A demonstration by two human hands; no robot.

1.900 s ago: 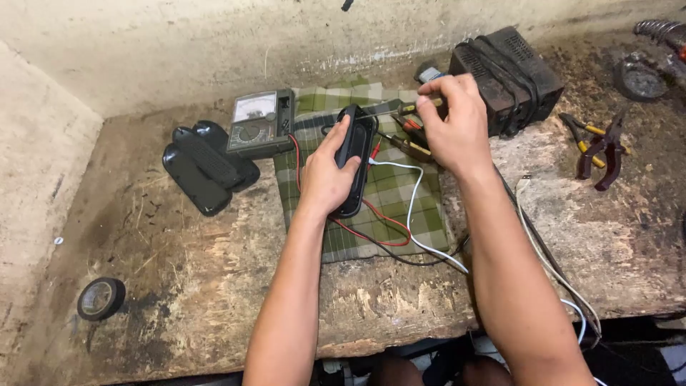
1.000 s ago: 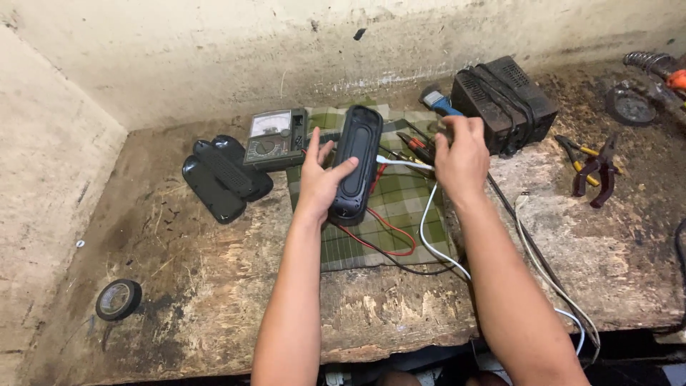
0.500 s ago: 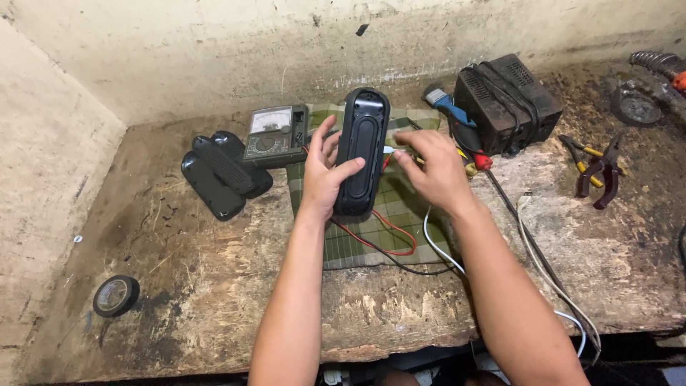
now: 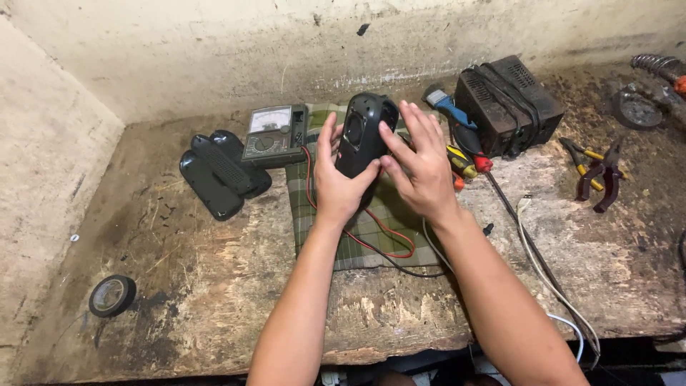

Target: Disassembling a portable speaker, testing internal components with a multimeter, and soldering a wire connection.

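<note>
I hold a long black speaker housing tilted up off the green checked cloth, its round speaker opening facing me. My left hand grips its left side from below. On its right side my right hand presses with fingers spread. Red and black leads curl over the cloth under my wrists.
An analogue meter and two black cover panels lie to the left. A black box, screwdrivers, a brush and pliers sit to the right. A tape roll lies at front left. White cable runs off the bench edge.
The speaker housing lay flat on the cloth under my left hand; my right hand came back from the tools near the black box and now both hands lift and tilt it.
</note>
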